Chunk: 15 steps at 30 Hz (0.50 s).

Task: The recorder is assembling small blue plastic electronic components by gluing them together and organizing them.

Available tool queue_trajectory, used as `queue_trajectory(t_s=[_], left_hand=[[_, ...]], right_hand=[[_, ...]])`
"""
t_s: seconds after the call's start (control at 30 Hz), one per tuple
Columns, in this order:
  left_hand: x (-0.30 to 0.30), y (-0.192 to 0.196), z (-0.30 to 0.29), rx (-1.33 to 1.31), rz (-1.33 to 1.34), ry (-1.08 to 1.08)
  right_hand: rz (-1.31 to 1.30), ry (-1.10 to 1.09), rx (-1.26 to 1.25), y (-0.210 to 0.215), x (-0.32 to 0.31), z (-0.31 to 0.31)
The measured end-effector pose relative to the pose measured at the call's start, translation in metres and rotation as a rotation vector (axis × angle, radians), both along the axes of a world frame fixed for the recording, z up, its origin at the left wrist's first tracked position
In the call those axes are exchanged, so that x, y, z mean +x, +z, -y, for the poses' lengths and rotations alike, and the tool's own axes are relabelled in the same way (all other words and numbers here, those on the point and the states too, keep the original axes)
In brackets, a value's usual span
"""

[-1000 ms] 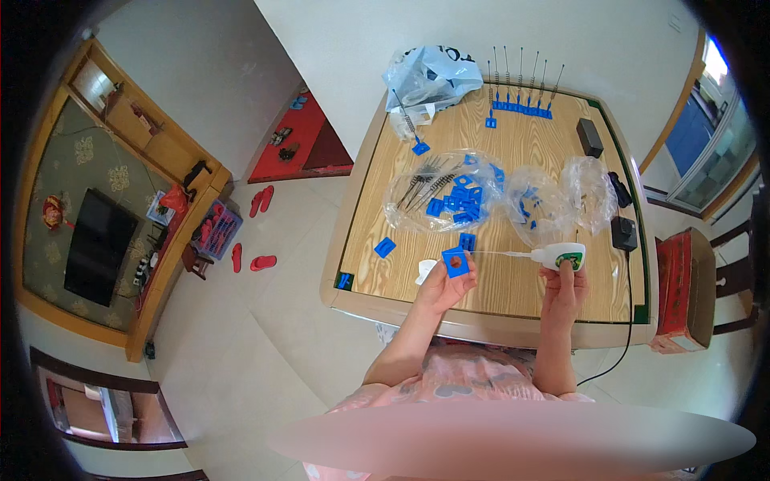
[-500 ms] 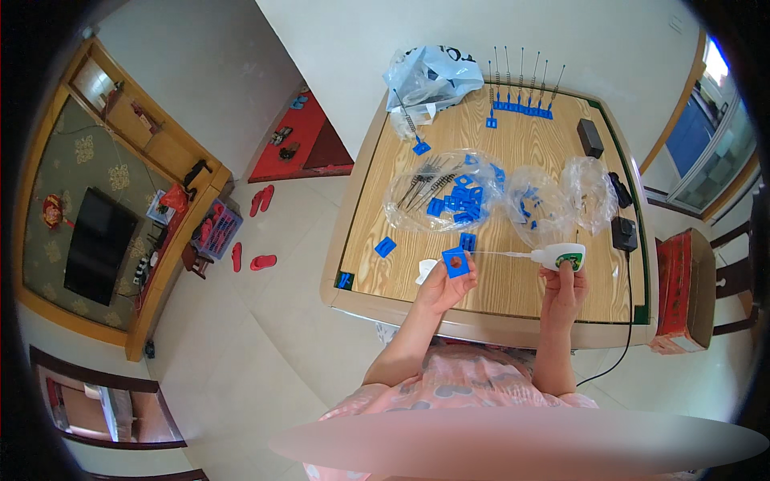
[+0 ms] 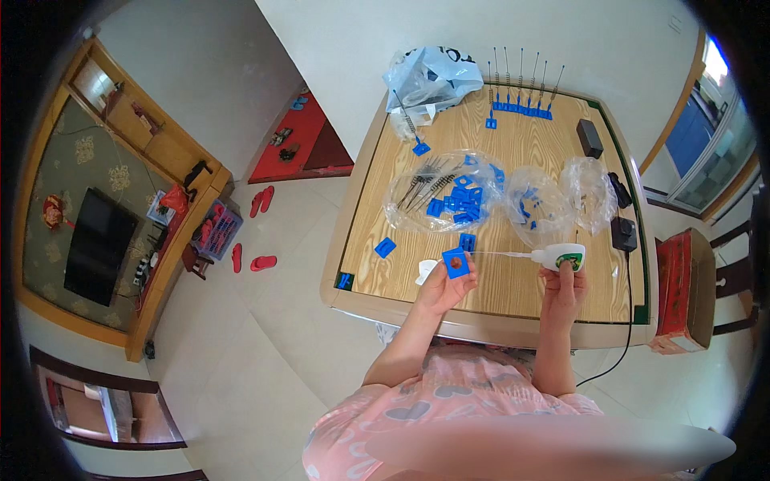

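I read the step in hand as dosing liquid, likely glue, onto a part (my guess; I see no liquid); the left hand (image 3: 439, 292) pinches a blue square piece (image 3: 458, 272) between thumb and fingers, its reddish round centre toward the camera; the right hand (image 3: 564, 293) grips a white squeeze bottle (image 3: 550, 256), one digit over the green label; the bottle lies near level, its long thin nozzle (image 3: 513, 254) aimed left at the piece's upper right side; touching or just short, I cannot tell; both sit over the near part of the table (image 3: 501, 284); just beyond the piece lies a blue block (image 3: 468, 240); farther back, a clear bag (image 3: 405, 218) with blue parts (image 3: 465, 200) and dark rods (image 3: 423, 186); at the far side, a row of spring rods (image 3: 520, 78) on blue bases (image 3: 523, 111); next move, I judge, calls for a still left hand, fine wrist aim, light squeeze; overpressing could flood the piece.
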<state>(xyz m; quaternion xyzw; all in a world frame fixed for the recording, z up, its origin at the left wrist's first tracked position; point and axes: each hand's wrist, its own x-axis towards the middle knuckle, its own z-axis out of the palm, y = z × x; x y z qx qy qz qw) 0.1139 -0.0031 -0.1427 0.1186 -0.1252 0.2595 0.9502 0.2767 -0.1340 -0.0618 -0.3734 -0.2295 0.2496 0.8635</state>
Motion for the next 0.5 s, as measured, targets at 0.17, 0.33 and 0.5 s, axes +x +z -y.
queue_trajectory(t_s=[0.17,0.33,0.5], left_hand=[[0.0003,0.0006,0.0009,-0.006,0.004,0.0],[-0.0002,0.0016,0.0014,-0.004,0.0,0.002],[-0.001,-0.0008,0.0004,-0.032,0.017,0.0]], right_hand=[[-0.052,-0.011,-0.01,-0.0015,0.0009,-0.0005],[-0.058,0.001,0.039,-0.0019,0.0017,0.0018],[-0.06,-0.018,0.057,-0.0036,0.0046,0.0054]])
